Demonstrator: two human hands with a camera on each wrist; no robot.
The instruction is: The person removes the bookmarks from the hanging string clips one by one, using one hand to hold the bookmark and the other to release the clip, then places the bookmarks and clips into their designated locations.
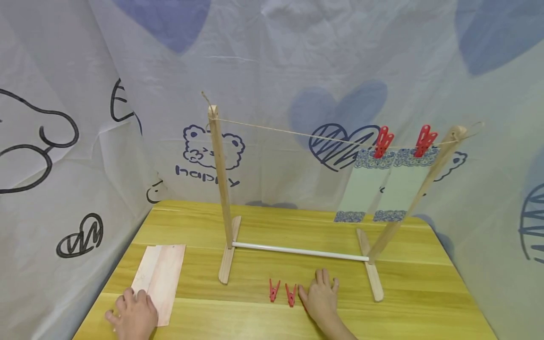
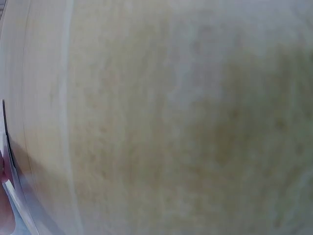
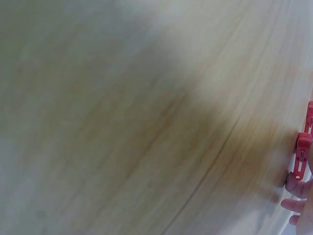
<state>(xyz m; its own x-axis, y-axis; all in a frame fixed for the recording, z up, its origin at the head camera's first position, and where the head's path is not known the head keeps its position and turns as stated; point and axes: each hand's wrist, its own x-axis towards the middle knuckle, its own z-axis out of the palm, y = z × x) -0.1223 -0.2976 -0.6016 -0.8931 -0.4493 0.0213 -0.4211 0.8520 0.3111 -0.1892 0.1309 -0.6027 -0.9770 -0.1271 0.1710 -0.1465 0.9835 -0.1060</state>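
Observation:
On the left, my left hand rests at the near corner of some pale pinkish sheets, its fingers spread. In the left wrist view a sheet edge shows beside a fingertip at the far left. Two red clothespins lie side by side on the table. Just right of them is my right hand, fingers spread and touching the tabletop. A trace of red shows at its thumb side, mostly hidden. The right wrist view has a red clothespin close to the fingers.
A wooden rack stands behind, with a left post, a right post and a white bottom rod. Two blue-patterned white cloths hang from its string by red clothespins.

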